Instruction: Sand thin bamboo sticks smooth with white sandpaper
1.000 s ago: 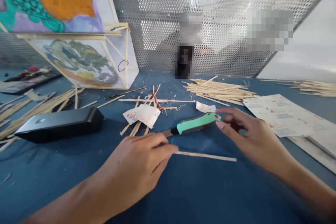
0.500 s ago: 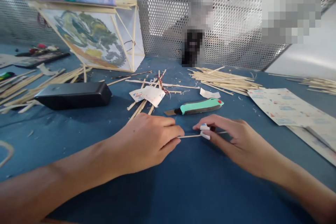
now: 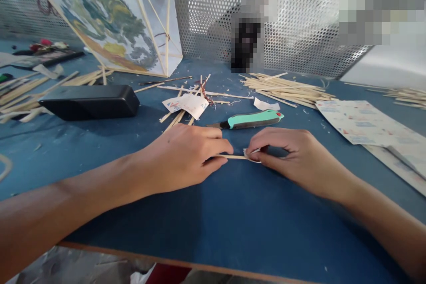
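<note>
My left hand (image 3: pixel 193 153) pinches one end of a thin wooden stick (image 3: pixel 237 157) low over the blue table. Close on its right, my right hand (image 3: pixel 293 153) has thumb and fingers closed on a small folded piece of white paper (image 3: pixel 252 156). That paper is wrapped round the stick, whose far end is hidden behind my right fingers. Just beyond both hands lies a turquoise utility knife (image 3: pixel 254 118), its blade pointing left and partly covered by my left hand. Behind my left hand, cut pieces of printed white paper (image 3: pixel 191 105) rest on several sticks.
A black box-shaped object (image 3: pixel 89 103) sits at left, beside loose sticks (image 3: pixel 25 93). Behind it stands a painted paper-and-stick frame (image 3: pixel 109 31). More sticks (image 3: pixel 282 89) are piled at back right, near a printed paper sheet (image 3: pixel 359 122). The table edge (image 3: pixel 166 261) shows in front.
My right hand has slid left along the stick and its fingers have closed on the folded paper. The view has tipped downward, bringing the table's front edge into sight.
</note>
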Demonstrator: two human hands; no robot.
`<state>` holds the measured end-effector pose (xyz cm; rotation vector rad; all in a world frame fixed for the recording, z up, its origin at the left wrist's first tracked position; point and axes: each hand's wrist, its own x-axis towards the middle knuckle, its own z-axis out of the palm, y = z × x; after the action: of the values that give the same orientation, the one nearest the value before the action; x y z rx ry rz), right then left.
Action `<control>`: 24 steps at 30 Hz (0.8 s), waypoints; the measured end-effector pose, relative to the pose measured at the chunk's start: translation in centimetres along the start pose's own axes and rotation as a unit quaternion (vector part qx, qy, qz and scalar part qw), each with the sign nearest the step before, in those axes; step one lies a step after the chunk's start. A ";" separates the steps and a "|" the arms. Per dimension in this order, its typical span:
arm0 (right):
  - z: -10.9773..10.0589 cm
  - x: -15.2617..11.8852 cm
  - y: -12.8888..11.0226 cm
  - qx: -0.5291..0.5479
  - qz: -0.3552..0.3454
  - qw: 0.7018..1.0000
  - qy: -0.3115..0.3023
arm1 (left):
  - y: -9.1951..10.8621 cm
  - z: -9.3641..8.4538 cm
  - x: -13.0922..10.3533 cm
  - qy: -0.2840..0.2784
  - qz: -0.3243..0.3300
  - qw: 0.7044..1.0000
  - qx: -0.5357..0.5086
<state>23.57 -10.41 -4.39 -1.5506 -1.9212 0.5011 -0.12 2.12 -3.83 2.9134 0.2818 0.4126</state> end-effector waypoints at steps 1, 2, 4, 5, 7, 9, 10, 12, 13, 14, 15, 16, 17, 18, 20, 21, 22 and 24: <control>-0.2 0.0 0.1 0.001 -0.001 1.000 -0.002 | -0.1 0.1 0.0 0.006 0.005 1.000 0.006; -0.5 -0.1 0.3 0.001 0.001 1.000 0.005 | -0.2 0.1 0.0 0.013 0.010 1.000 0.010; -1.1 -0.1 0.7 -0.005 0.011 0.999 0.049 | -0.4 0.1 0.0 0.023 0.016 0.999 0.017; -1.4 -0.2 0.9 -0.011 0.021 0.997 0.079 | -0.5 0.0 0.0 0.030 0.017 0.999 0.021; -2.0 -0.3 1.3 -0.019 0.048 0.991 0.125 | -0.6 -0.2 -0.1 0.041 0.024 0.999 0.025; -2.4 -0.4 1.6 0.002 0.078 0.989 0.128 | -0.6 -0.4 -0.1 0.055 0.048 0.996 0.043; -2.4 -0.4 1.7 0.019 0.089 0.989 0.116 | -0.5 -0.5 -0.1 0.060 0.066 0.994 0.057; -2.3 -0.4 1.4 0.041 0.092 0.991 0.083 | -0.3 -0.8 -0.1 0.060 0.100 0.989 0.086; -2.1 -0.4 1.2 0.044 0.086 0.993 0.068 | -0.1 -0.9 -0.1 0.060 0.110 0.987 0.097; -2.0 -0.3 0.9 0.043 0.077 0.995 0.056 | 0.1 -0.9 0.0 0.060 0.114 0.986 0.105; -1.8 -0.3 0.7 0.040 0.068 0.996 0.047 | 0.3 -1.0 0.0 0.061 0.117 0.985 0.110; -1.7 -0.3 0.4 0.038 0.061 0.997 0.039 | 0.5 -1.0 0.1 0.061 0.118 0.984 0.115; -1.6 -0.3 0.1 0.037 0.052 0.997 0.032 | 0.6 -1.1 0.1 0.060 0.114 0.984 0.121; -1.6 -0.3 0.0 0.032 0.042 0.998 0.026 | 0.6 -1.1 0.1 0.053 0.114 0.984 0.126; -1.4 -0.4 -0.2 0.019 0.015 1.000 0.014 | 0.6 -1.1 0.0 0.026 0.120 0.983 0.135; -1.3 -0.5 -0.2 0.017 -0.003 1.000 0.006 | 0.5 -1.0 -0.1 0.009 0.127 0.982 0.139; -1.1 -0.6 -0.1 0.017 -0.022 1.000 -0.002 | 0.4 -1.0 -0.2 -0.006 0.136 0.980 0.143; -0.7 -0.7 0.0 0.014 -0.063 0.998 -0.009 | 0.2 -0.9 -0.3 -0.031 0.149 0.978 0.143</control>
<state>24.13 -11.15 -4.06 -1.4021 -2.0029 0.4864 -0.65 2.00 -3.02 3.2562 -0.1183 0.3460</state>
